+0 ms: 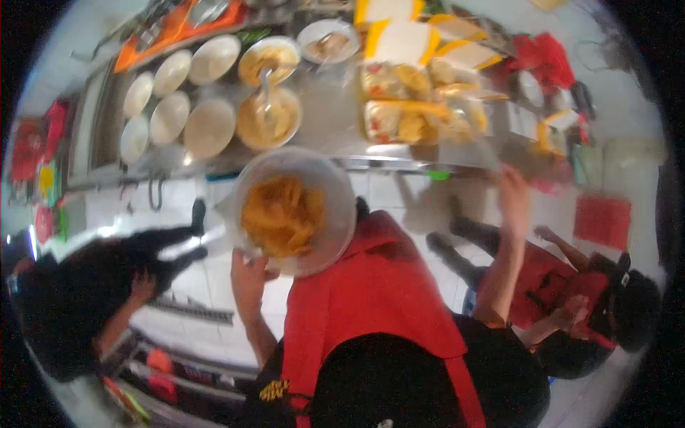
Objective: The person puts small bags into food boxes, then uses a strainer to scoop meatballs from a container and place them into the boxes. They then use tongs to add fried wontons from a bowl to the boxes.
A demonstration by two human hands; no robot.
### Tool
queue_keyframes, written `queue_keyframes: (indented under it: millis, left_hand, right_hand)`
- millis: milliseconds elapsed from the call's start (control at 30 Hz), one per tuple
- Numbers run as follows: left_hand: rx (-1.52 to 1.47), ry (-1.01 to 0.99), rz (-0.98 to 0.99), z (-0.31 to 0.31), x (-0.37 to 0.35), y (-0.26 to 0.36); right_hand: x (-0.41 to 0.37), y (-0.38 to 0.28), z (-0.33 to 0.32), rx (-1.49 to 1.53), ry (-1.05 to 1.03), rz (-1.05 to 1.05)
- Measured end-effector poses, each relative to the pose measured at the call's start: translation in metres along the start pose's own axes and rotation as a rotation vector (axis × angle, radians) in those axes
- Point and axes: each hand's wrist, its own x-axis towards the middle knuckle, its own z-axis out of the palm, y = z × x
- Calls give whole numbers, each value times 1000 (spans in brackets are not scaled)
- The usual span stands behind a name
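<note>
My left hand [251,274] grips the near rim of a large translucent bowl [337,214]. Orange-brown fried pieces [283,216] lie inside it, in front of my red apron [374,285]. Stretched out to the right, my right hand [514,187] is smeared by motion and closed around a long thin utensil [486,146], whose far end points at the food boxes. Open yellow-and-white boxes [399,43] hold food in their compartments, with yellow pieces [416,128] in the nearest one.
Several white bowls [209,128] stand on the left of the steel counter [332,100]. Two bowls of yellowish food [246,118] hold a ladle [266,93]. One person in dark clothes [78,299] is at my left, another in a red apron [542,278] at my right.
</note>
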Motion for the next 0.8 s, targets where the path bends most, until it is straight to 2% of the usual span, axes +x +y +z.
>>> queue_keyframes:
  millis: [67, 133, 200, 233, 300, 367, 433, 600, 800]
  left_hand:
    - [67, 14, -69, 1, 4, 9]
    - [149, -5, -83, -6, 8, 3]
    - [155, 4, -73, -6, 7, 4]
    - [153, -2, -52, -3, 7, 6]
    - [175, -5, -19, 0, 3, 13]
    - [120, -30, 22, 0, 5, 10]
    - [155, -25, 23, 0, 3, 14]
    - [142, -37, 37, 3, -2, 24]
    - [326, -34, 49, 0, 0, 19]
  right_hand:
    - [-18, -9, -6, 21, 5, -118]
    - [-45, -26, -12, 73, -25, -142]
    - [-66, -42, -9, 4, -246, -179]
    - [-71, -43, 1, 6, -247, -175]
    - [-85, -44, 31, 77, -561, -205]
    - [-96, -50, 66, -192, -654, -324]
    - [-100, -37, 95, -340, -704, -351]
    - [-99, 2, 149, -322, -735, -211]
    - [-98, 24, 182, -219, -742, -64]
